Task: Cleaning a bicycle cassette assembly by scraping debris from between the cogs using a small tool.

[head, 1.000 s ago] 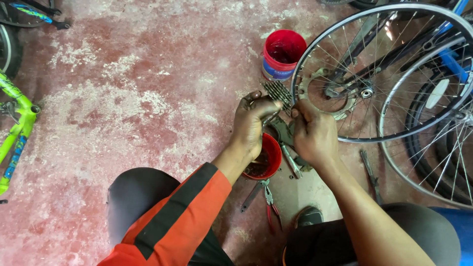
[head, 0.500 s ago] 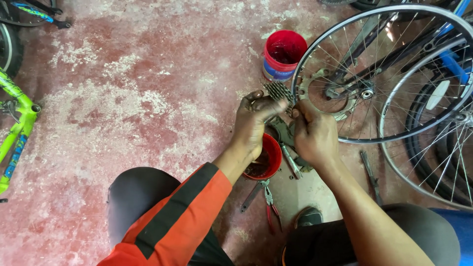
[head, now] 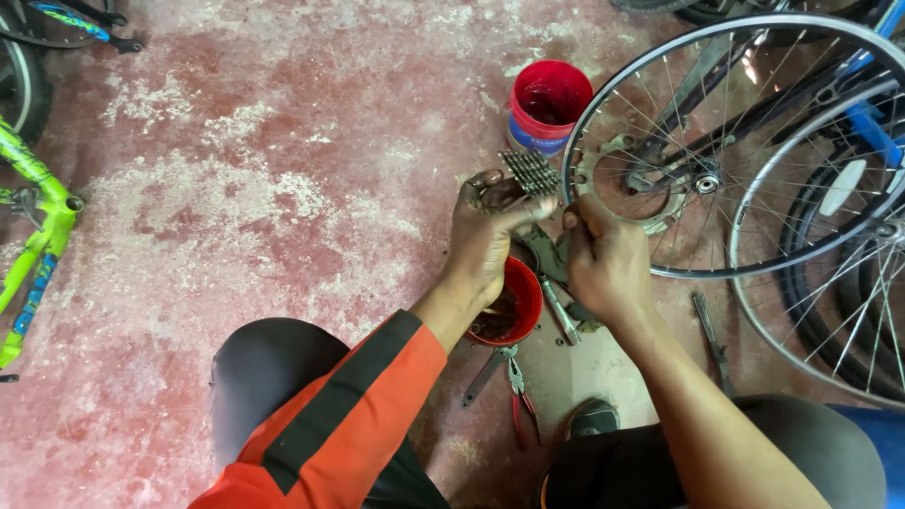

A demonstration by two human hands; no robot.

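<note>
Low over the floor, both hands greasy. Left hand [head: 485, 236] grips a stack of cogs [head: 532, 172], thumb pressed along its lower edge. Right hand [head: 603, 262] closed tight beside it, fingertips pinched at the stack's right side; what they pinch is too small to tell. Cogs sit just left of the wheel [head: 754, 141] rim. Under the left wrist, a small red tub [head: 517, 300]. Wrench [head: 560, 311] and pliers [head: 517, 385] lie below the hands. Red bucket [head: 550, 98] with a blue band stands beyond the cogs, no label readable. Floor [head: 236, 188] is worn red-painted concrete, patchy grey. Green bike frame [head: 33, 236] at far left.
</note>
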